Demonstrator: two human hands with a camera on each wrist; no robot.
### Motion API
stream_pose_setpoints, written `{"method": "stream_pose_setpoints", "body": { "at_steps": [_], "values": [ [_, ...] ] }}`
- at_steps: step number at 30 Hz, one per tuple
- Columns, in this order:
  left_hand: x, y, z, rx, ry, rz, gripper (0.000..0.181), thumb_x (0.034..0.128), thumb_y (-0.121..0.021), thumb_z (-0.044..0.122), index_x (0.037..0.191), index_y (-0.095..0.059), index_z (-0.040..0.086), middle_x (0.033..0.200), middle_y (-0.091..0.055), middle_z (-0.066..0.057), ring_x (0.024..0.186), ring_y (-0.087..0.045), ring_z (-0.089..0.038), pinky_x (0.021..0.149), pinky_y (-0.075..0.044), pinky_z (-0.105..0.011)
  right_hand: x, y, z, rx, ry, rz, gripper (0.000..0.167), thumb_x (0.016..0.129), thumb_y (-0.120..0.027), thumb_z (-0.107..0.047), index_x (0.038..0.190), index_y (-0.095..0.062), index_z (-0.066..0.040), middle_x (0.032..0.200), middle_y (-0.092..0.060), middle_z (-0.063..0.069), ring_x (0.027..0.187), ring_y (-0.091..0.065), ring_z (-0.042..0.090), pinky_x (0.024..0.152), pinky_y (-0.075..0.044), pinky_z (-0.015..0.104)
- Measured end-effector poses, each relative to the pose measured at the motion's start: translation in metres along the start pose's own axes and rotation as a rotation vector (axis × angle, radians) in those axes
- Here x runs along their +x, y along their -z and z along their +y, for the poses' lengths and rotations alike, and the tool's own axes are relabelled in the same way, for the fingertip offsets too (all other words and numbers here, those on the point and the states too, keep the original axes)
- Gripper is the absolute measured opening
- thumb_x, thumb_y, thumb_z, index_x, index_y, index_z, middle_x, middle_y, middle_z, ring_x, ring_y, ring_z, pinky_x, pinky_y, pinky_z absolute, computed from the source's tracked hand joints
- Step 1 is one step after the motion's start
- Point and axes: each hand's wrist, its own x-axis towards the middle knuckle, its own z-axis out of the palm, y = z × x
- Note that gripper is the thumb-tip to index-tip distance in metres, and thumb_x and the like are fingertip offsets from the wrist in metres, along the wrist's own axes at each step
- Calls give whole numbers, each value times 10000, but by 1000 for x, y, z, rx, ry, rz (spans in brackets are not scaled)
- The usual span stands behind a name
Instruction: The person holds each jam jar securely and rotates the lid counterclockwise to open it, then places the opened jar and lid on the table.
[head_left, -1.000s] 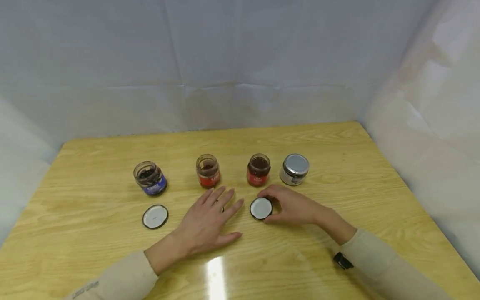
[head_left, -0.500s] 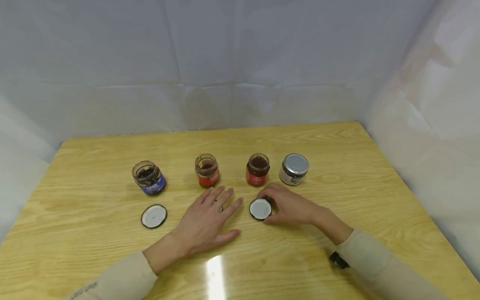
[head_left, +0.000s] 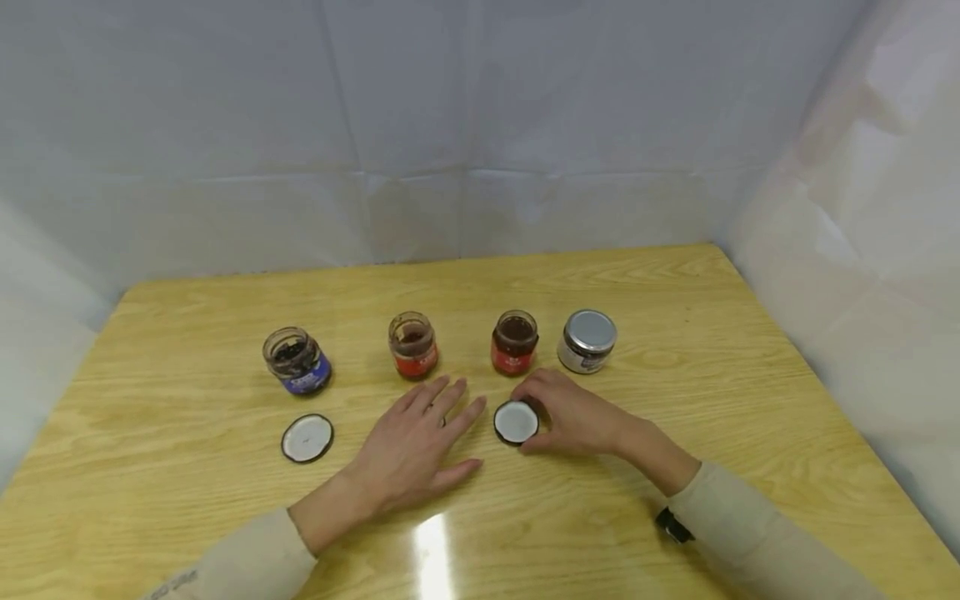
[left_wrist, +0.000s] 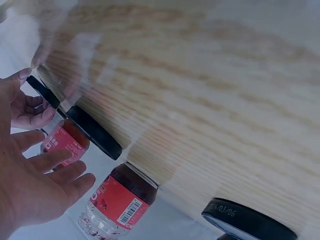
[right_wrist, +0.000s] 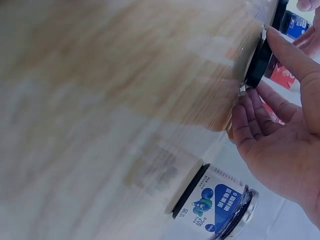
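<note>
My right hand (head_left: pixel 581 414) pinches a dark-rimmed lid (head_left: pixel 516 422) by its edge, white inside facing up, on the table; the right wrist view shows thumb and fingertip at the lid's rim (right_wrist: pixel 259 65). With fingers spread, my left hand (head_left: pixel 405 446) lies over a second lid, mostly hidden in the head view; in the left wrist view that black lid (left_wrist: pixel 94 132) lies beside the fingers. Behind the hands stand two open jars with red labels, one at the left (head_left: pixel 414 346), one at the right (head_left: pixel 514 342).
An open jar with a blue label (head_left: pixel 297 361) stands at the left, and in front of it lies another lid (head_left: pixel 307 438), white side up. A jar with a silver lid (head_left: pixel 588 341) stands at the right. White sheeting (head_left: pixel 420 208) rises behind the table (head_left: pixel 600 517).
The right hand and its lid have shifted slightly left and toward the near edge. My left hand has stayed nearly in place.
</note>
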Motion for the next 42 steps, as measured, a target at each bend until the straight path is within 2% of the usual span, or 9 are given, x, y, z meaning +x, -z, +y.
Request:
{"method": "stream_pose_setpoints", "body": {
  "at_steps": [7,15,22,25,29,34,38,42],
  "values": [
    [1,0,0,8,-11,18,671,873,-535,575,1392,-500,150,1389,-468,-174,1260,-426,-368,1035,-335,-487,-1,1,0,-6,7,-7,569,738,-826,-309,1187,-582,-59,1148,-567,38,1091,-490,183,952,-400,372],
    [5,4,1,3,13,16,696,888,-532,566,1409,-472,108,1395,-466,-168,1258,-433,-351,1038,-339,-471,-14,13,-3,-15,6,-51,572,864,-702,-373,1328,-523,-91,1310,-515,31,1218,-447,180,1016,-371,376],
    [12,10,1,-3,9,66,690,882,-547,563,1400,-483,112,1409,-452,-167,1257,-434,-355,1043,-334,-470,-32,30,-8,-73,-15,-68,627,913,-587,-490,1429,-439,-166,1495,-347,76,1364,-301,247,1075,-288,451],
    [16,15,1,1,-1,85,692,879,-551,562,1397,-487,108,1406,-455,-168,1255,-436,-356,1046,-331,-470,-40,37,-9,-99,-13,-68,670,918,-530,-554,1460,-399,-183,1530,-289,55,1394,-243,264,1086,-258,475],
    [23,20,3,-7,-13,107,692,879,-553,559,1399,-484,107,1402,-458,-168,1253,-437,-355,1041,-336,-469,-50,46,-6,-143,-26,-42,699,920,-494,-584,1486,-357,-198,1555,-231,18,1417,-179,256,1100,-216,493],
    [35,25,6,-2,-34,148,709,876,-550,568,1403,-479,98,1409,-449,-172,1251,-440,-358,1013,-367,-479,-59,57,1,-203,-31,8,697,932,-510,-544,1509,-303,-212,1571,-186,17,1431,-119,257,1116,-150,503],
    [47,26,9,-4,-40,165,692,878,-548,569,1390,-497,106,1410,-444,-173,1251,-442,-350,983,-394,-481,-65,63,11,-301,-52,70,701,936,-518,-529,1516,-281,-216,1566,-202,47,1429,-129,277,1123,-139,477],
    [58,28,13,-9,-38,156,659,882,-551,561,1386,-506,138,1415,-442,-166,1264,-432,-337,978,-399,-468,-70,67,23,-384,-81,146,712,933,-533,-519,1517,-277,-202,1556,-230,74,1421,-159,297,1125,-145,458]
  ]
}}
